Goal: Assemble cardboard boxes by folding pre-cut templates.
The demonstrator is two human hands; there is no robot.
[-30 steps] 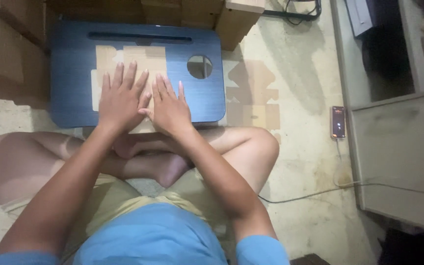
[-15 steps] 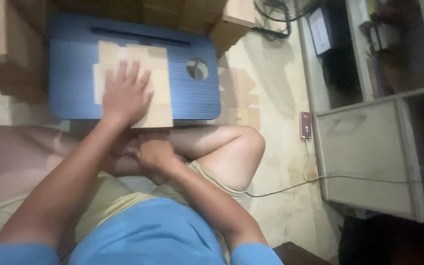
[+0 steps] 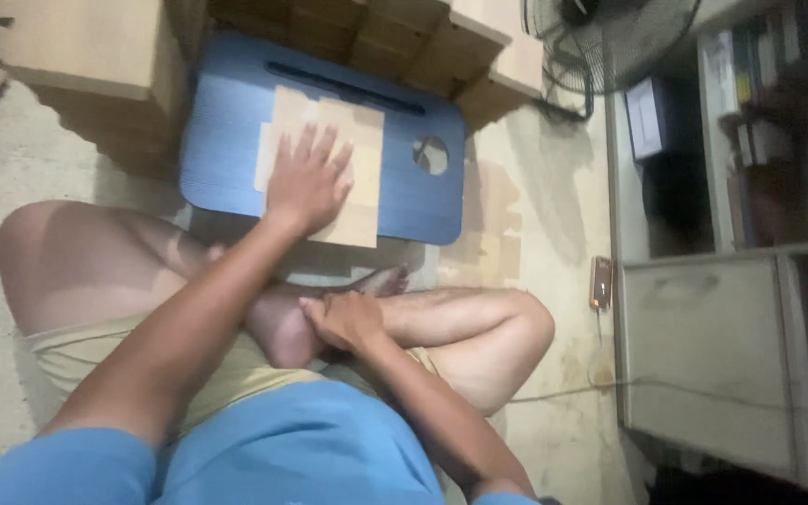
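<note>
**Mia:** Where is the person's right hand [image 3: 343,321]?

**Ben:** It is nearest, down on the crossed legs. The fingers curl loosely on the bare foot [image 3: 284,329] and hold nothing.

**Mia:** And the left hand [image 3: 309,182]?

**Ben:** It lies flat, fingers spread wide, pressing on the flat tan cardboard sheet [image 3: 329,159]. It does not grip it.

**Mia:** Where is the sheet?

**Ben:** In the middle of the small blue lap table [image 3: 226,150], with its near edge sticking out over the table's near edge.

**Mia:** What is farther back?

**Ben:** The table's round hole [image 3: 431,154] near the right edge, then brown cardboard boxes [image 3: 95,47] and a black fan [image 3: 610,37].
</note>
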